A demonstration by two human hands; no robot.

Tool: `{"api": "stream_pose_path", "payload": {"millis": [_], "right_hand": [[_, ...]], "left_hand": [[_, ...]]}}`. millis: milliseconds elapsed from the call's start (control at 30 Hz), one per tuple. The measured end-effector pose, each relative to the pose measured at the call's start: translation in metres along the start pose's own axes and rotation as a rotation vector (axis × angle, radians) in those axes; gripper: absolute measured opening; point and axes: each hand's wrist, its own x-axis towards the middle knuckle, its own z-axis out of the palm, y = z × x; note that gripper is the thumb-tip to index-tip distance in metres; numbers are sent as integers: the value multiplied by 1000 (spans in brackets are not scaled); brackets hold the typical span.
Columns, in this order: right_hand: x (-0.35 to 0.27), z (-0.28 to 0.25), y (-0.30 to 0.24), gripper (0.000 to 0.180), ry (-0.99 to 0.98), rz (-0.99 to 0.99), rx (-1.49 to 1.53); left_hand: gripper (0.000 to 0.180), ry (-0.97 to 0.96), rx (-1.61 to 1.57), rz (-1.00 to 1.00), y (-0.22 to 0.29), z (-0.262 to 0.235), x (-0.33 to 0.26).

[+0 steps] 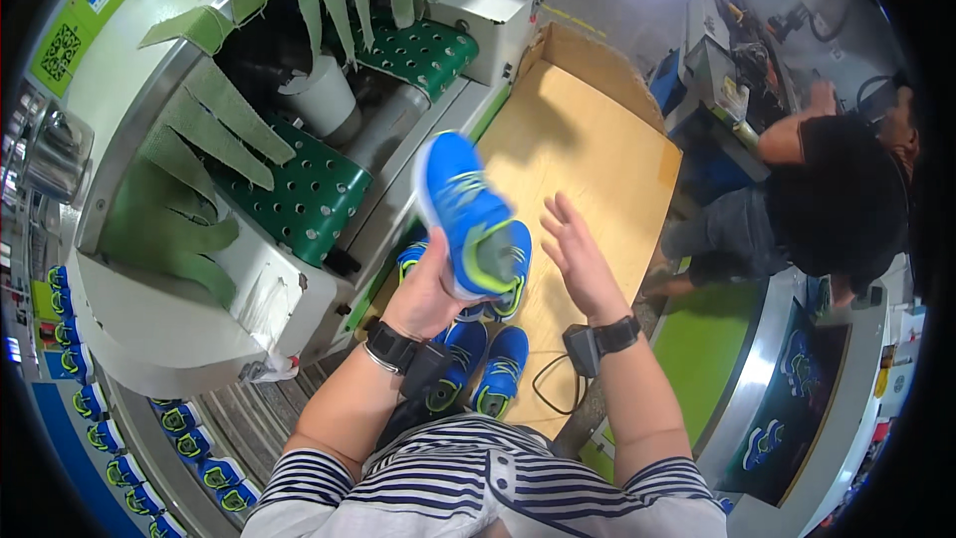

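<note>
My left hand [426, 291] grips a blue sneaker [460, 184] by its heel end, with the toe pointing up and away. The sneaker has yellow-green laces, a lime collar lining and a pale sole. My right hand [586, 264] is raised to the right of it, fingers stretched out, touching nothing. Partly hidden under the held sneaker, another blue sneaker [519, 254] rests on the wooden board [588, 149]. Closer to my body, two more blue sneakers [501, 369] lie side by side on the board. Dark band-mounted devices sit on both my wrists.
On the left stands a machine with green perforated conveyor belts [289, 189] behind hanging green fabric strips [214, 125]. Rows of blue sneakers [110, 433] line the lower left. A person in a black top [846, 194] works at the right, beyond a green surface [687, 349].
</note>
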Motion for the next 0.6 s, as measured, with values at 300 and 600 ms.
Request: {"api": "stream_pose_path", "payload": {"millis": [300,600], "right_hand": [[-23,30,117,117,106,-125,-823],[-2,20,-31,77,132,-267,-316]], "left_hand": [[88,361,-354,627,74,-3,-4],[96,389,-446,618,61,-24,-18]]}}
